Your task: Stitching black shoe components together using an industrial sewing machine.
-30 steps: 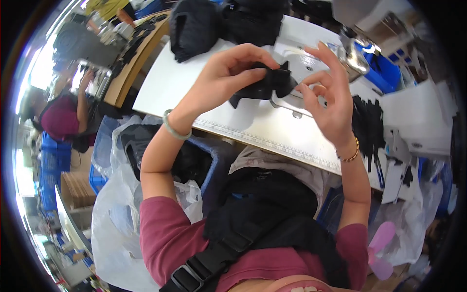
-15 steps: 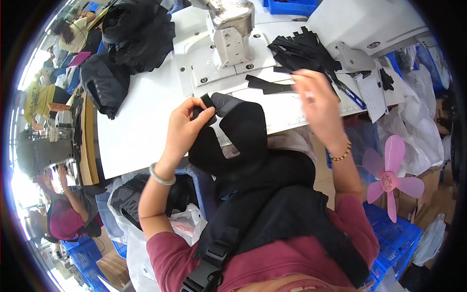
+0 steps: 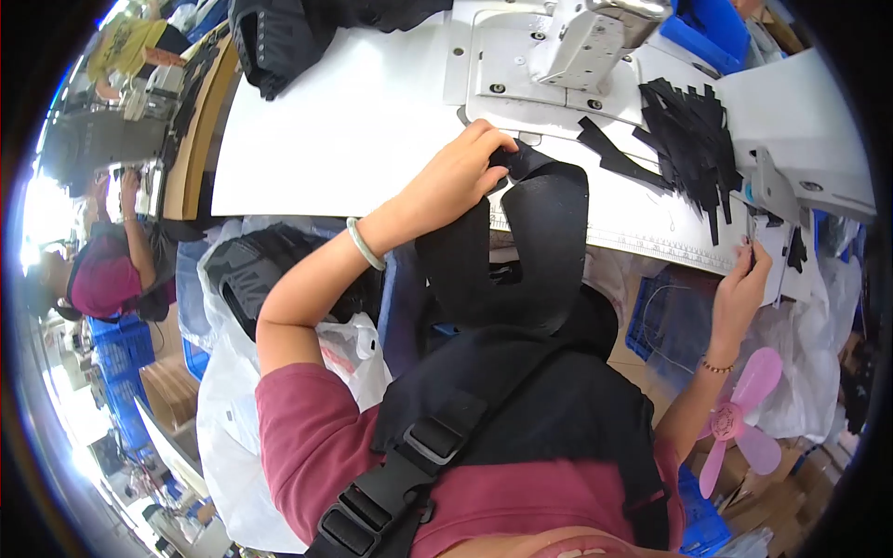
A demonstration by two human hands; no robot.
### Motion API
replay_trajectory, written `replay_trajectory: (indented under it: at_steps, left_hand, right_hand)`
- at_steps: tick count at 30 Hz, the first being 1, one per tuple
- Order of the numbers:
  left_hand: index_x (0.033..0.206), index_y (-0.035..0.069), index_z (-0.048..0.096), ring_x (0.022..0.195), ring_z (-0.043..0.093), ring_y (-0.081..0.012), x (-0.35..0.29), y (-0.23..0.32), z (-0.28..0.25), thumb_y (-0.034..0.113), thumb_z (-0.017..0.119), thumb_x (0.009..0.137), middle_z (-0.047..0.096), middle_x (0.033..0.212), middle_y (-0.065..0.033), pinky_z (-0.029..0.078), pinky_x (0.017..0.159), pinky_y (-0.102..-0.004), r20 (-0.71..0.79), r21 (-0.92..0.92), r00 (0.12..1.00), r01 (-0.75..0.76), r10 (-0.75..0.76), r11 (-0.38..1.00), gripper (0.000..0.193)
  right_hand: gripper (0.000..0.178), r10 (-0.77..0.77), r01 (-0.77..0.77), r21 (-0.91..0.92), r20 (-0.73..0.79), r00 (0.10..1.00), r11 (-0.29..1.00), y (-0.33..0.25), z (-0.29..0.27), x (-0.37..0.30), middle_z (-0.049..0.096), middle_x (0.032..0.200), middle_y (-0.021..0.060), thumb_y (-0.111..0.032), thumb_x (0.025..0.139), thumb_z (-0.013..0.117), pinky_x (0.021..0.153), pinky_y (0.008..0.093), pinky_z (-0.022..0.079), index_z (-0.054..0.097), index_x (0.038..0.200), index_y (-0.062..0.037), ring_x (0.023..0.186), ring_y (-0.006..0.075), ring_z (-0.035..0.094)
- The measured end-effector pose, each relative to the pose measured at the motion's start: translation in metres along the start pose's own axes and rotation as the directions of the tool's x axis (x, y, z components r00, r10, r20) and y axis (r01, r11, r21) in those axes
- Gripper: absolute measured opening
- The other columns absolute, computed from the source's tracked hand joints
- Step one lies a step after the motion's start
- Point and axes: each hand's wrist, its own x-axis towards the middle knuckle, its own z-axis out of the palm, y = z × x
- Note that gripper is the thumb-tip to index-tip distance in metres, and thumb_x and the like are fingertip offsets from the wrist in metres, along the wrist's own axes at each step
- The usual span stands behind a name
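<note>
We see the left hand (image 3: pixel 458 177) with its grip closed on the upper end of a black padded fabric piece (image 3: pixel 549 242), which drapes from the white worktop (image 3: pixel 353 121) edge down toward the lap. The right hand (image 3: pixel 744 284) reaches to the worktop's right edge, fingers loosely open, holding nothing we can make out. A pile of black strips (image 3: pixel 693 130) lies beside the sewing machine (image 3: pixel 577 46). A pink fan (image 3: pixel 739 418) sits below.

The left hand (image 3: pixel 460 177) pinches a black padded strap (image 3: pixel 549 251) on the white table (image 3: pixel 344 130); the right hand (image 3: pixel 741 284) grips the table's edge.
</note>
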Motion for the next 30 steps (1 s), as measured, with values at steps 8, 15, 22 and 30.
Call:
replay_trajectory:
  at_steps: [8, 15, 22, 30]
  left_hand:
    - [0.091, 0.000, 0.059, 0.079, 0.059, -0.0336, 0.006, -0.005, -0.006, 0.009, 0.063, 0.077, 0.060, 0.089, -0.0159, 0.047, 0.074, -0.0377, 0.028, 0.006, 0.999, 0.027, -0.027, 1.000, 0.017]
    - [0.082, 0.000, 0.062, 0.080, 0.062, -0.0317, 0.013, -0.004, -0.010, 0.011, 0.065, 0.075, 0.064, 0.082, -0.0161, 0.048, 0.073, -0.0378, 0.087, -0.017, 0.991, 0.101, -0.099, 0.995, 0.013]
    - [0.081, 0.000, 0.064, 0.077, 0.064, -0.0294, 0.016, -0.006, -0.019, 0.011, 0.066, 0.074, 0.065, 0.080, -0.0151, 0.049, 0.072, -0.0350, 0.152, -0.085, 0.977, 0.166, -0.152, 0.983, 0.013]
    - [0.084, 0.001, 0.064, 0.076, 0.063, -0.0286, 0.015, -0.006, -0.017, 0.011, 0.066, 0.075, 0.064, 0.081, -0.0141, 0.049, 0.070, -0.0350, 0.137, -0.053, 0.983, 0.126, -0.118, 0.991, 0.014]
  right_hand:
    - [0.041, -0.641, 0.571, 0.307, 0.218, 0.736, 0.761, -0.149, 0.046, 0.053, 0.047, 0.081, 0.0080, -0.031, 0.083, 0.061, 0.057, 0.0335, 0.043, 0.055, 0.120, -0.0132, 0.066, 0.0217, 0.052]
    - [0.021, -0.827, 0.656, 0.508, 0.277, 0.490, 0.559, -0.161, 0.082, 0.086, 0.055, 0.073, 0.0016, -0.027, 0.078, 0.065, 0.059, 0.0322, 0.046, 0.067, 0.094, -0.0133, 0.069, 0.0206, 0.060]
    - [0.019, -0.836, 0.651, 0.529, 0.278, 0.473, 0.544, -0.160, 0.088, 0.090, 0.056, 0.073, 0.0011, -0.028, 0.077, 0.065, 0.060, 0.0326, 0.047, 0.068, 0.091, -0.0142, 0.070, 0.0202, 0.060]
    - [0.020, -0.836, 0.657, 0.519, 0.294, 0.463, 0.546, -0.161, 0.088, 0.092, 0.056, 0.073, 0.0015, -0.028, 0.077, 0.065, 0.061, 0.0325, 0.047, 0.068, 0.091, -0.0145, 0.071, 0.0209, 0.060]
